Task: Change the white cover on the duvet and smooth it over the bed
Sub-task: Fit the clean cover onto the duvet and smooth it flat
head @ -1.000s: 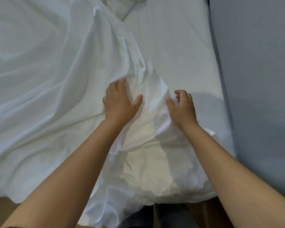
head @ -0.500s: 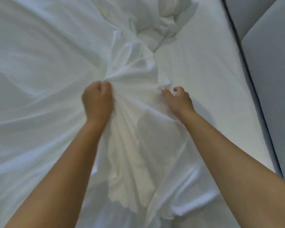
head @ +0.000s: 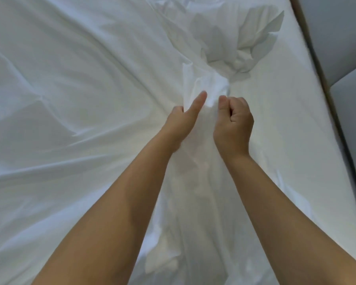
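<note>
Gathering is judged to be the step in hand: a ridge of the white cover (head: 206, 87) is held bunched near the middle of the bed (head: 280, 124), between the two hands. The left hand (head: 180, 122) is closed into the cloth, its fingers tucked out of sight and the thumb laid straight along the fold. The right hand (head: 233, 124) is curled into a fist just beside it, with cloth pinched under the thumb. Beyond them a crumpled heap (head: 236, 48) of the same white fabric is seen, and creases fan out to the left. Whether the duvet is already inside cannot be told. The task is judged far from finished: the cover is not yet spread flat, and all smoothing is left.
</note>
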The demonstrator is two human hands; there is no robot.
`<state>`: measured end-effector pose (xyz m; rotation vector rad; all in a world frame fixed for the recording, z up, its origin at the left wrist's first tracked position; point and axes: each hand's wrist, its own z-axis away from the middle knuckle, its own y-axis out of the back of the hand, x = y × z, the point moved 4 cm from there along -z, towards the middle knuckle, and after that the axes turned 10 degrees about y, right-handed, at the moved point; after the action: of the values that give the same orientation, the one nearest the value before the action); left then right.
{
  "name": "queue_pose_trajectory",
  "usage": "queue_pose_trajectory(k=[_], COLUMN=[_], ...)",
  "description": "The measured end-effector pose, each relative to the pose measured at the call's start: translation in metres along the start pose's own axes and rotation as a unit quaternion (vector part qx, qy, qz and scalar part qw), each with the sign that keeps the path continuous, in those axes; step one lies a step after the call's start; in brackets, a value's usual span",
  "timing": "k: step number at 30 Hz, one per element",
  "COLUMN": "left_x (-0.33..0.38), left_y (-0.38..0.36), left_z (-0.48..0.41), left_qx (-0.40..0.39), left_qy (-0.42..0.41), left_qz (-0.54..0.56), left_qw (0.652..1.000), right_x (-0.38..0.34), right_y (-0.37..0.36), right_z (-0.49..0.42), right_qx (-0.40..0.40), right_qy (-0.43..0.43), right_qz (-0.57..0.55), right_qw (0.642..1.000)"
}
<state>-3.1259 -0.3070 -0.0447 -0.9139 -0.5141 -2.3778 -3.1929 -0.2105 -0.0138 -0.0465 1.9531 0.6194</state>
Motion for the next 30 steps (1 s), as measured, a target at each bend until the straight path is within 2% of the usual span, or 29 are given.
queue_pose_trajectory(k=[2,3,4,6,7,9,10,11,12,14,15,17,19,21,22,23,24,25,26,27,28,29,30], left_x=[0.010,0.012,0.009,-0.004,-0.011,-0.023,-0.029,-0.030,-0.037,-0.046,-0.047,-0.050,-0.045,-0.035,-0.030,-0.024,-0.018,-0.016,-0.015,-0.016,-0.016,-0.015,-0.015], left_y=[0.011,0.025,0.043,0.084,0.104,0.154,0.180,0.202,0.223,0.242,0.239,0.223,0.202,0.185,0.175,0.162,0.147,0.134,0.125,0.120,0.122,0.131,0.148], left_z=[0.004,0.006,0.009,0.017,0.024,0.033,0.039,0.048,0.050,0.053,0.051,0.037,0.030,0.031,0.027,0.025,0.024,0.025,0.027,0.028,0.028,0.029,0.029], left_qx=[-0.149,-0.178,-0.156,-0.044,0.016,0.169,0.254,0.330,0.391,0.447,0.453,0.431,0.401,0.383,0.344,0.269,0.163,0.044,-0.036,-0.078,-0.066,-0.010,0.077], left_qy=[0.016,0.011,0.011,0.028,0.032,0.019,0.005,-0.012,-0.024,-0.006,0.002,0.001,-0.014,-0.034,-0.041,-0.046,-0.033,-0.004,0.031,0.051,0.057,0.058,0.045], left_qz=[0.144,0.193,0.190,0.184,0.180,0.193,0.158,0.102,0.118,0.168,0.133,0.011,-0.060,-0.092,-0.077,-0.046,0.003,0.077,0.135,0.183,0.191,0.189,0.174], left_qw=[0.978,0.965,0.969,0.982,0.983,0.966,0.954,0.938,0.912,0.878,0.881,0.902,0.914,0.918,0.935,0.961,0.986,0.996,0.990,0.979,0.978,0.980,0.981], right_x=[-0.035,-0.048,-0.060,-0.069,-0.071,-0.058,-0.045,-0.032,-0.017,0.006,0.009,0.006,-0.002,-0.022,-0.037,-0.053,-0.069,-0.082,-0.091,-0.095,-0.095,-0.092,-0.087], right_y=[-0.024,-0.038,-0.051,-0.064,-0.065,-0.060,-0.058,-0.058,-0.061,-0.068,-0.072,-0.075,-0.070,-0.066,-0.068,-0.073,-0.081,-0.090,-0.099,-0.107,-0.112,-0.113,-0.110], right_z=[0.005,0.011,0.020,0.032,0.034,0.025,0.019,0.015,0.014,0.020,0.023,0.021,0.014,0.008,0.008,0.010,0.015,0.022,0.030,0.036,0.041,0.045,0.045], right_qx=[-0.078,-0.137,-0.202,-0.298,-0.317,-0.281,-0.268,-0.295,-0.346,-0.418,-0.412,-0.316,-0.215,-0.152,-0.129,-0.123,-0.138,-0.173,-0.218,-0.275,-0.330,-0.372,-0.389], right_qy=[0.010,-0.013,-0.033,-0.032,-0.005,0.055,0.064,0.047,0.010,-0.015,0.008,0.069,0.082,0.116,0.139,0.153,0.159,0.152,0.131,0.105,0.090,0.095,0.109], right_qz=[-0.106,-0.153,-0.189,-0.193,-0.169,-0.071,0.008,0.094,0.173,0.262,0.274,0.230,0.162,0.095,0.058,0.015,-0.035,-0.080,-0.113,-0.130,-0.129,-0.113,-0.091], right_qw=[0.991,0.979,0.961,0.934,0.933,0.955,0.961,0.950,0.922,0.870,0.869,0.918,0.960,0.977,0.980,0.980,0.977,0.970,0.960,0.947,0.931,0.917,0.910])
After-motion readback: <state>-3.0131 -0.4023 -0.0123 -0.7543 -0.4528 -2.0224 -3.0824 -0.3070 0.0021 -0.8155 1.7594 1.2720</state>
